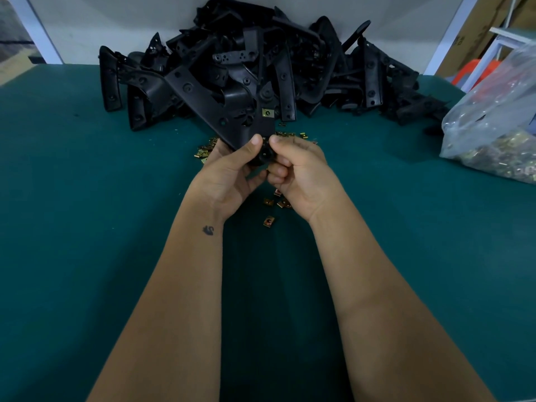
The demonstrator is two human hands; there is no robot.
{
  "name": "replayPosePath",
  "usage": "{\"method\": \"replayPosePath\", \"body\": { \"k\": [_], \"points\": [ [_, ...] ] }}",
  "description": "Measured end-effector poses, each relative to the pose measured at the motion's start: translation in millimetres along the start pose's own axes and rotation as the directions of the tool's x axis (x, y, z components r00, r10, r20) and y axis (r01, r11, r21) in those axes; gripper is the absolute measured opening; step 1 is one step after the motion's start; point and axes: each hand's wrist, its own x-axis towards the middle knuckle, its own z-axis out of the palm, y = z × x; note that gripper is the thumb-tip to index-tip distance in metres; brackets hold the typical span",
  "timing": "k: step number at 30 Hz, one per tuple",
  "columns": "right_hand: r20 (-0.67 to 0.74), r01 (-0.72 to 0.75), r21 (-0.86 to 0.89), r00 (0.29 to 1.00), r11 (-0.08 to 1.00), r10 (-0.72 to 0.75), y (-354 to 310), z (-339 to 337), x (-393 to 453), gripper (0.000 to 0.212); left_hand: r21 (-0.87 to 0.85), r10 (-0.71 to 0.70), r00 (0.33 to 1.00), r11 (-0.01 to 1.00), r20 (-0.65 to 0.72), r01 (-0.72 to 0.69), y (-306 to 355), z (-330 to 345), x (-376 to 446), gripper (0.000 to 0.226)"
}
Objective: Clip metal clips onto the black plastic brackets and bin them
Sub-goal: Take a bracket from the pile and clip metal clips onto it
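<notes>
Both hands hold one black plastic bracket (pixel 229 111) above the green table (pixel 87 198), its long arm rising to the upper left. My left hand (pixel 232 172) grips its lower end, thumb on the front face. My right hand (pixel 298 172) pinches the same end from the right, fingers curled; whether it also holds a clip is hidden. A brass-coloured metal clip (pixel 267 112) sits on the bracket above my hands. Loose metal clips (pixel 269 220) lie on the table under and behind my hands.
A big heap of black brackets (pixel 261 59) fills the back of the table against a white wall. A clear plastic bag of metal clips (pixel 499 134) lies at the right edge. White frame posts and cardboard stand behind it.
</notes>
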Motion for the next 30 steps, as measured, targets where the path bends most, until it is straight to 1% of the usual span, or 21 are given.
{"method": "replayPosePath", "body": {
  "k": [5,8,11,14,16,17,19,20,21,22,23,25,27,29,30],
  "points": [
    [0.051,-0.031,0.041,0.998,0.999,0.029,1,-1,-1,0.039,0.022,-0.038,0.999,0.999,-0.012,0.038,2,0,-1,0.055],
    [0.060,-0.042,0.011,0.997,0.999,0.041,2,-1,-1,0.036,0.053,-0.057,0.998,0.997,0.007,0.057,2,-1,-1,0.047],
    [0.062,-0.040,0.026,0.997,0.999,0.038,2,-1,0,0.037,0.052,-0.052,0.999,0.997,0.007,0.051,2,-1,-1,0.044],
    [0.060,-0.020,0.062,0.998,0.998,0.016,2,2,0,0.036,0.023,-0.014,0.999,1.000,-0.032,0.015,0,2,-1,0.041],
    [0.038,-0.007,0.079,0.999,0.997,0.004,1,5,0,0.030,-0.018,0.009,0.999,1.000,-0.040,-0.010,-1,4,-1,0.036],
    [0.018,0.005,0.078,1.000,0.997,-0.006,1,8,1,0.026,-0.045,0.017,0.999,0.999,-0.040,-0.019,-2,6,-2,0.038],
    [-0.037,0.063,0.028,0.997,0.998,-0.062,-1,12,1,0.022,-0.116,0.029,0.997,0.993,-0.074,-0.038,-1,9,-3,0.057],
    [-0.065,0.118,-0.046,0.991,0.992,-0.121,-1,13,1,0.020,-0.163,0.031,0.993,0.985,-0.110,-0.049,0,10,-4,0.065],
    [-0.081,0.185,-0.160,0.976,0.969,-0.200,0,15,1,0.017,-0.213,0.029,0.988,0.975,-0.150,-0.061,1,10,-4,0.067],
    [-0.080,0.252,-0.302,0.954,0.919,-0.288,1,16,-1,0.012,-0.257,0.020,0.983,0.964,-0.182,-0.067,2,10,-4,0.064],
    [-0.065,0.301,-0.445,0.929,0.844,-0.365,3,17,-2,0.008,-0.292,0.003,0.981,0.954,-0.196,-0.061,1,10,-3,0.058],
    [-0.028,0.338,-0.669,0.879,0.662,-0.476,8,18,-3,0.009,-0.326,-0.023,0.980,0.944,-0.199,-0.044,-1,8,-1,0.047],
    [0.003,0.344,-0.795,0.826,0.500,-0.563,12,16,-4,0.014,-0.333,-0.029,0.982,0.942,-0.186,-0.036,-3,7,0,0.043],
    [0.055,0.346,-0.875,0.765,0.337,-0.642,13,14,-3,0.020,-0.327,-0.036,0.983,0.945,-0.178,-0.024,-4,7,2,0.045],
    [0.078,0.344,-0.899,0.737,0.273,-0.671,14,12,-3,0.022,-0.320,-0.040,0.984,0.947,-0.175,-0.019,-4,7,2,0.046]
  ]
}}
